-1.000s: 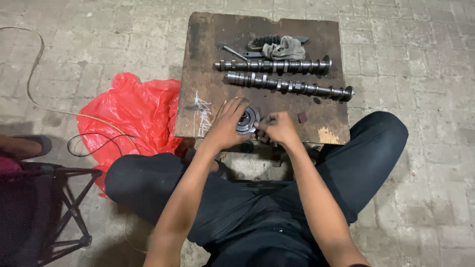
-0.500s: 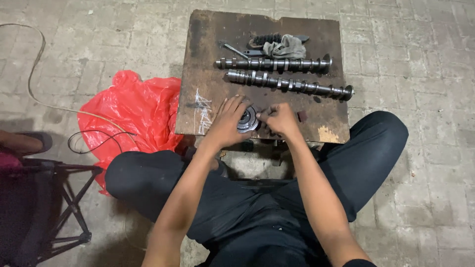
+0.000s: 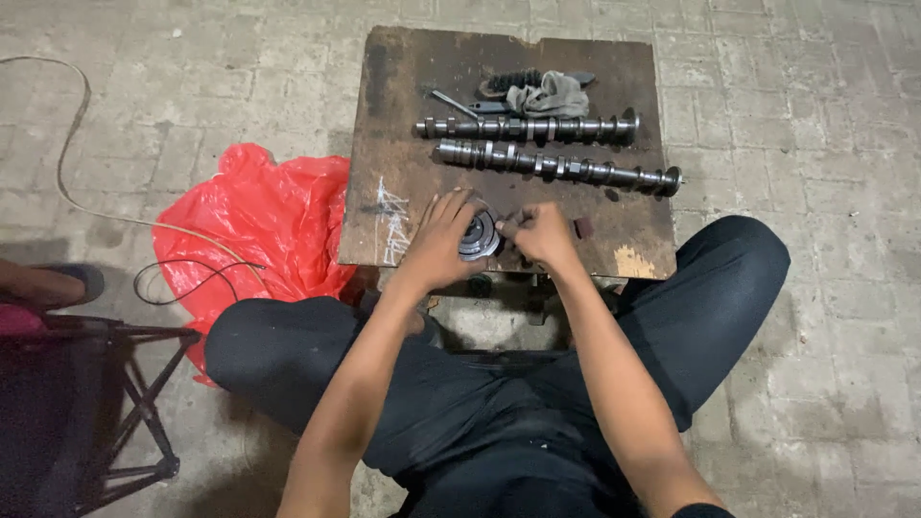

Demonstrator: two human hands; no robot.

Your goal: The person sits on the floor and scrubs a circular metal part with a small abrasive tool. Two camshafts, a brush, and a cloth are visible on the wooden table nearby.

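I sit cross-legged at a low, dark wooden board (image 3: 403,144) on the paved ground. A round metal gear-like part (image 3: 477,236) rests near the board's front edge. My left hand (image 3: 443,237) wraps around its left side and holds it. My right hand (image 3: 539,233) is just right of the part, fingers pinched at its edge on something too small to make out. Two long metal camshafts (image 3: 528,128) (image 3: 561,167) lie side by side across the board's far half.
A grey rag (image 3: 549,96) and a thin metal tool (image 3: 454,104) lie at the board's far edge. A red plastic bag (image 3: 264,221) lies on the ground to the left, with a thin cable (image 3: 72,144) beyond. A dark folding stand (image 3: 106,403) and another person's foot (image 3: 43,283) are at far left.
Both hands stay on the round part; the fingers have shifted only slightly. The view has tilted a little.
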